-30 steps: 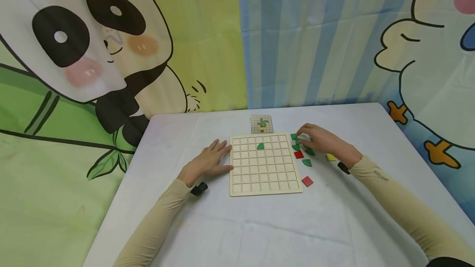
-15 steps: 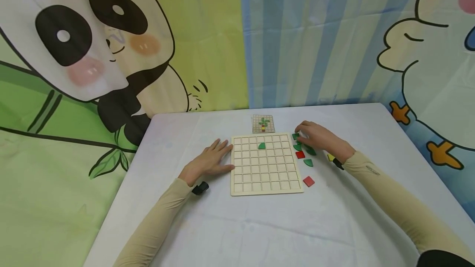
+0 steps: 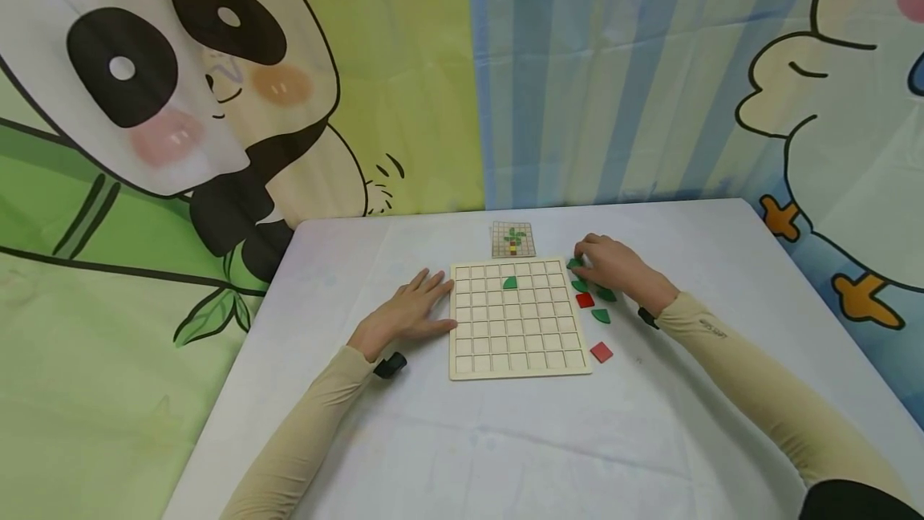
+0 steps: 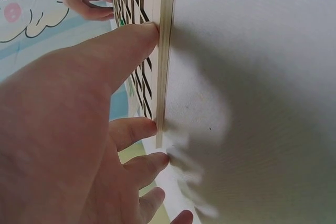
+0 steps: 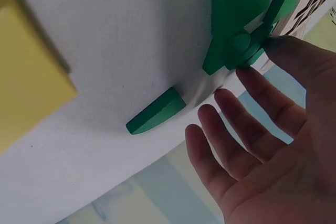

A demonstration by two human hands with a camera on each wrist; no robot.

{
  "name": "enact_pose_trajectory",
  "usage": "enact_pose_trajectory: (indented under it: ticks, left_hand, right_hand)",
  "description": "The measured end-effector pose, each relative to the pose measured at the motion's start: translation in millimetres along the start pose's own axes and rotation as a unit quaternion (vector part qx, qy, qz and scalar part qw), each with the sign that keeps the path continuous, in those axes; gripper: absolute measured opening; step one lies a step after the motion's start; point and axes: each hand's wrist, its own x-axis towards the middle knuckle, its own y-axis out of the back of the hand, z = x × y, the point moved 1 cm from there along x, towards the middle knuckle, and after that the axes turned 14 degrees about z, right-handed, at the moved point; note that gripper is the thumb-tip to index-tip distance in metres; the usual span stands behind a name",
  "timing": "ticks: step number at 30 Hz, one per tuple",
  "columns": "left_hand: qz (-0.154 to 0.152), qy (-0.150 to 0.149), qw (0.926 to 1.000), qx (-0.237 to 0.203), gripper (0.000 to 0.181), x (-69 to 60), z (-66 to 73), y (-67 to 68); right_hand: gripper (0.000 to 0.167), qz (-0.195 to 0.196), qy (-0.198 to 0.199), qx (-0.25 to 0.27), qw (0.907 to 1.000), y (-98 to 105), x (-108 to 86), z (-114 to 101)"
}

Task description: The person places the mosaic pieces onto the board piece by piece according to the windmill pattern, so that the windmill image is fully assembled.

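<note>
My left hand (image 3: 406,314) touches the left edge of a pale wooden grid board (image 3: 520,348) with thumb and fingertips, its fingers spread and fairly straight. One green quarter-circle tile (image 3: 510,283) lies in an upper cell of the board. Just right of the board's top corner, my right hand (image 3: 618,265) is over a cluster of green pieces. In the right wrist view its thumb and index finger pinch a green tile (image 5: 255,50); its exact shape is partly hidden by the pieces around it. The other fingers are loosely bent.
A small pattern card (image 3: 513,239) lies behind the board. Right of the board are a red tile (image 3: 585,300), a green quarter-circle (image 3: 601,315) and a red square (image 3: 601,352). The right wrist view also shows a yellow piece (image 5: 31,72) and a separate green piece (image 5: 156,110).
My right hand has shifted slightly left and away from me among the green pieces, and its forearm now covers the yellow piece in the head view. The left hand stays on the board's edge.
</note>
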Motion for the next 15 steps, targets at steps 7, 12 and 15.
enact_pose_trajectory:
  ticks: [7, 12, 15]
  left_hand:
    - [-0.002, 0.000, 1.0000, 0.002, 0.086, 0.1, 0.2, 0.3]
    - [0.001, -0.003, 1.0000, -0.001, 0.085, 0.4, -0.5, 0.3]
    - [0.003, -0.006, 1.0000, -0.003, 0.085, 0.5, -0.5, 0.3]
  right_hand:
    - [0.031, -0.004, -0.031, 0.006, 0.9995, -1.4, 0.7, -2.3]
    - [0.038, -0.023, -0.024, 0.036, 0.9988, -2.0, 2.1, -1.1]
    - [0.034, -0.029, -0.019, 0.041, 0.9986, -2.1, 2.3, 1.7]
